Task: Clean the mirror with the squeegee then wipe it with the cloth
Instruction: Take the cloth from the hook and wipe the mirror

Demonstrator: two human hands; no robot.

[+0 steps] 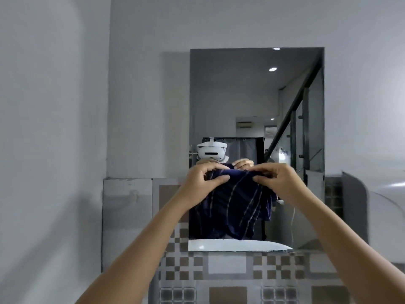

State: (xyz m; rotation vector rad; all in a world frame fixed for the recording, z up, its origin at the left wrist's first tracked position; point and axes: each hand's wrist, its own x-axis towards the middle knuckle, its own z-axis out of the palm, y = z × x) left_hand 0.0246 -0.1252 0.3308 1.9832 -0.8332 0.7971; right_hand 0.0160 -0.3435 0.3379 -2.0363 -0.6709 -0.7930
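A tall rectangular mirror hangs on the white wall in front of me. A dark blue cloth with thin pale stripes hangs before the mirror's lower part. My left hand pinches its top left edge and my right hand pinches its top right edge, both at about the same height. The cloth droops loosely below my fingers. The mirror reflects my hands, the cloth and a white headset. No squeegee is in view.
Patterned brown and grey tiles cover the wall below the mirror. A white wall stands close on the left. A curved white surface lies to the right. A stair railing shows in the mirror's reflection.
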